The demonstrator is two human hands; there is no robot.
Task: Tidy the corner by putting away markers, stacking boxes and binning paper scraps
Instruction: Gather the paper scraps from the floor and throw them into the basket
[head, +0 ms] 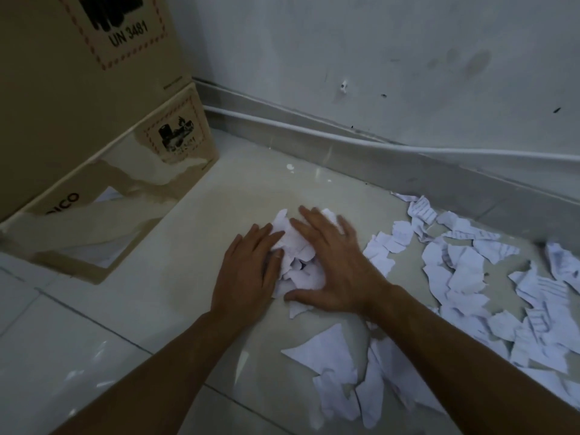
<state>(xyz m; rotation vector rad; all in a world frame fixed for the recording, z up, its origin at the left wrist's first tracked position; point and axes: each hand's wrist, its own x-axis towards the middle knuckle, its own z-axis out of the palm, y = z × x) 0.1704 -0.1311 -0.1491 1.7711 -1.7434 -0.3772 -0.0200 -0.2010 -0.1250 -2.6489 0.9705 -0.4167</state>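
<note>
A small heap of torn white paper scraps lies on the pale floor tiles between my two hands. My left hand presses against the heap's left side, fingers flat and together. On top of the heap and along its right side lies my right hand, fingers spread, palm down. Many more torn scraps are scattered over the floor to the right, and others lie nearer me. Two brown cardboard boxes stand stacked at the left: a big upper box on a lower box. No markers are visible.
A grey wall with a skirting board and a white cable running along it closes off the back. The floor is glossy pale tile.
</note>
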